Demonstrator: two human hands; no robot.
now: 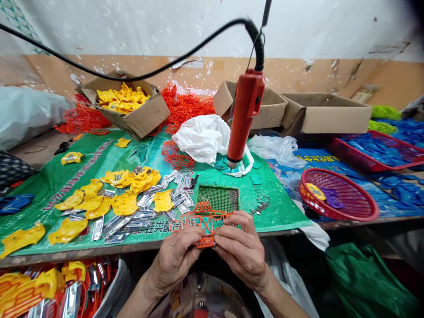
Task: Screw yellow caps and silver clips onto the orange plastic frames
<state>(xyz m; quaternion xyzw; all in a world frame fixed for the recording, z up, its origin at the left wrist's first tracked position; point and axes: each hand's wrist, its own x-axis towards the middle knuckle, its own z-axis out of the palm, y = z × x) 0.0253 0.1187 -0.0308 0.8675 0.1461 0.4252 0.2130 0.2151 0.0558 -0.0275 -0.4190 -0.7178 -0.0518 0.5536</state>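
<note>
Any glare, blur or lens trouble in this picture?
Head view: bright glints on the metal pieces; softness on the dark green bag at lower right; a dark upper-right corner; the left hand, right hand and orange frame look fairly clear.

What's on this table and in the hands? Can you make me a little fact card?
Left hand: pinching an orange plastic frame
Right hand: gripping the same frame, other side
Hanging tool: red corded screwdriver
Green tray: small grey pieces, too tiny to name
Left of tray: yellow plastic pieces among silvery metal parts
Round red basket: yellow and purple pieces
</note>
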